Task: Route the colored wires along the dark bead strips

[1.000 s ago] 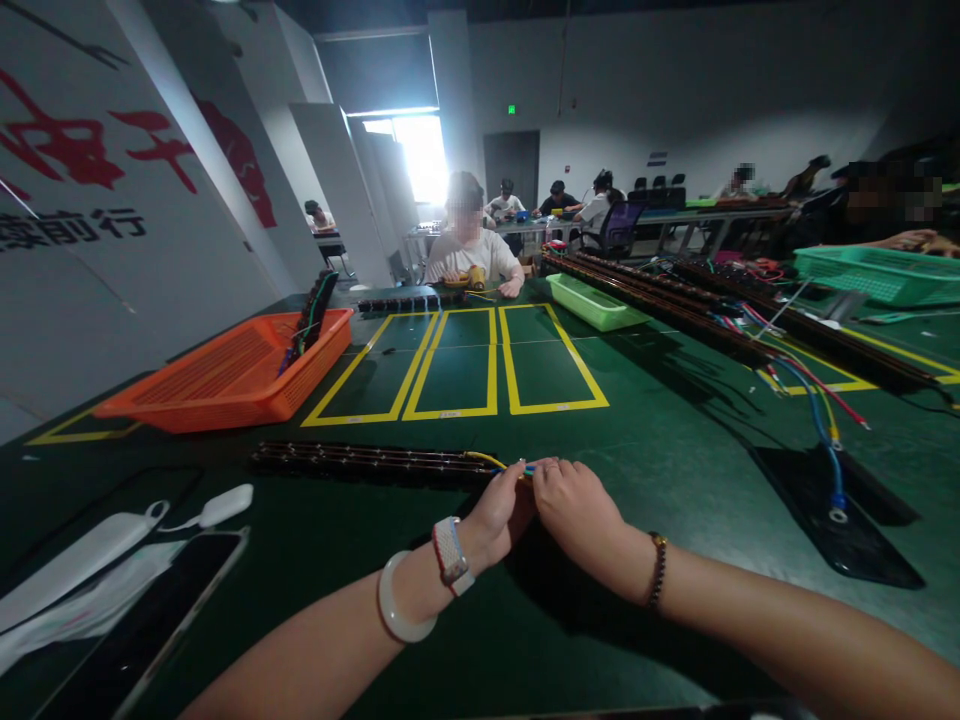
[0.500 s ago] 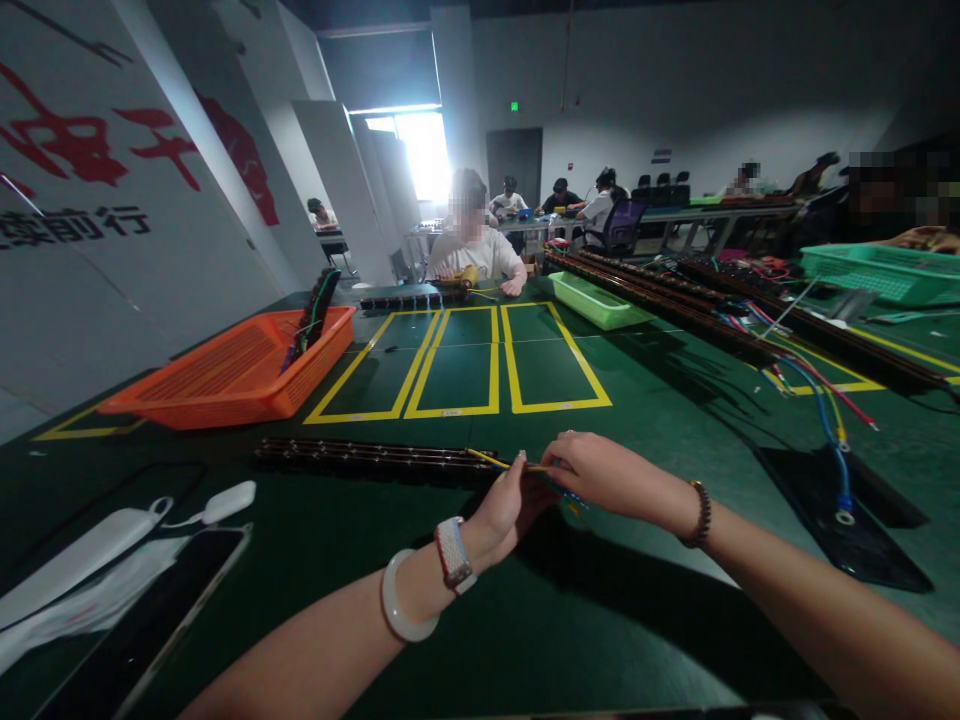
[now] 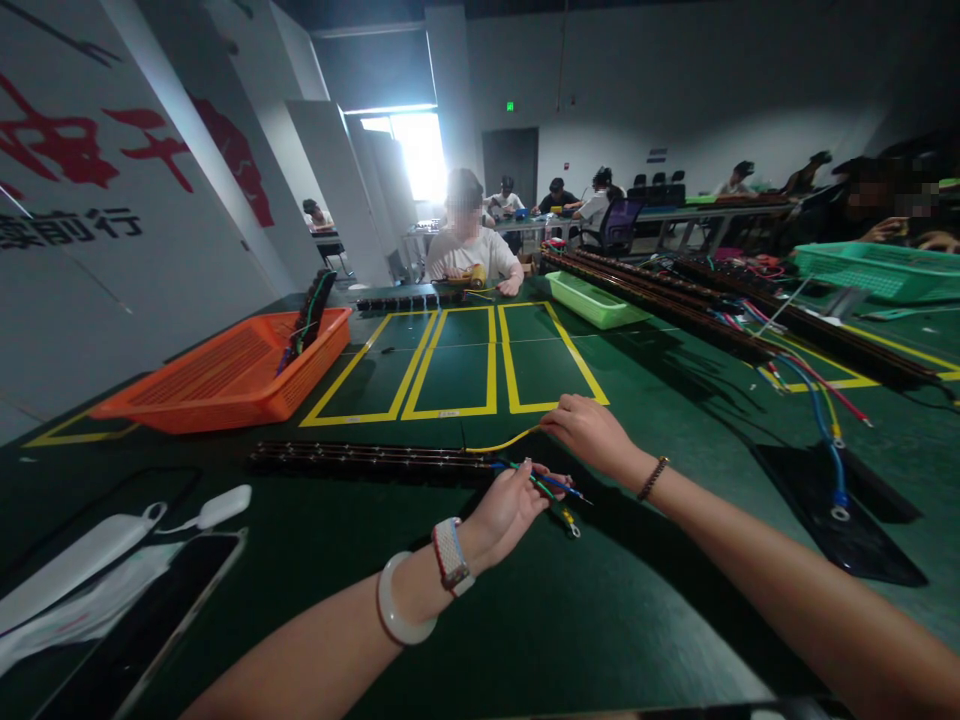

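A long dark strip point(image 3: 375, 457) with metallic dots lies crosswise on the green table. Wires come out of its right end. My left hand point(image 3: 514, 505) is closed round the blue and green wires point(image 3: 551, 484) beside that end; a ring terminal point(image 3: 574, 531) hangs just below the fingers. My right hand point(image 3: 589, 430), up and to the right, pinches the tip of a yellow wire point(image 3: 504, 446), which curves away from the strip. The wire's very end is hidden by the fingers.
An orange basket point(image 3: 202, 405) holds another wired strip at left. Below it are a phone point(image 3: 150, 630) and a white case point(image 3: 82, 560). A light green tray point(image 3: 589, 300) and long strips point(image 3: 675, 300) lie at right. A person point(image 3: 472, 245) sits opposite.
My right hand has moved up, away from my left hand, drawing the yellow wire apart from the others. The blue and green wires and the ring terminal now show more clearly.
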### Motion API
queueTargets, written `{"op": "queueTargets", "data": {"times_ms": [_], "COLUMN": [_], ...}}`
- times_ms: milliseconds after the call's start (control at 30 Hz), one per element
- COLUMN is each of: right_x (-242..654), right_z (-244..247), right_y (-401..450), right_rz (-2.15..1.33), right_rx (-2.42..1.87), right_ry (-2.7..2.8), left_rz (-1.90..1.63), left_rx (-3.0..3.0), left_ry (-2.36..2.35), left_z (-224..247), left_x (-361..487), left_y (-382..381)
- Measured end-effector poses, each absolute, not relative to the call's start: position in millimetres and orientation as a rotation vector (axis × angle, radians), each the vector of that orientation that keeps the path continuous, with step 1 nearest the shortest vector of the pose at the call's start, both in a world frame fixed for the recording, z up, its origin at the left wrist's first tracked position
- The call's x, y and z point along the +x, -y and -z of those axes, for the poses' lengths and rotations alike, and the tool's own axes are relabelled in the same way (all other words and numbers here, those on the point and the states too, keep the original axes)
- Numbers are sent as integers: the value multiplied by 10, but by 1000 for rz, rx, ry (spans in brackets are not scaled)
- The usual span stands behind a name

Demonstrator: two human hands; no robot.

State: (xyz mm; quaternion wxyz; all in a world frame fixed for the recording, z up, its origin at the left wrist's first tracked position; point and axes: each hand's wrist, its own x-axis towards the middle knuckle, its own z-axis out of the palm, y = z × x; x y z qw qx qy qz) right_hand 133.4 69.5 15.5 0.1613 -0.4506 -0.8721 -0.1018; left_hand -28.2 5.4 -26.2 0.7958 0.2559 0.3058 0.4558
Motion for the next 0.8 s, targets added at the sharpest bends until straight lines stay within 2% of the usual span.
{"op": "queueTargets", "data": {"times_ms": [233,500,667,800], "right_x": [1322,1354,1317,1222], "right_z": [-52,51,-326,-622], "right_y": [-737,-801,-613,-314], "right_rz": [410,-41,-226,-268], "right_rx": [-1278,-1115,-1138,-1198], "right_ry": [2394,2603,2461,2585], "left_rz": [-990,-945,-959,-976], "left_rx": [556,543,537,510], "left_ry": [-647,-647,-630,-626], "left_z": [272,149,148,178], "left_x": [-274,-292,-299,-299], "left_y": [-60,-39,-32,-26]}}
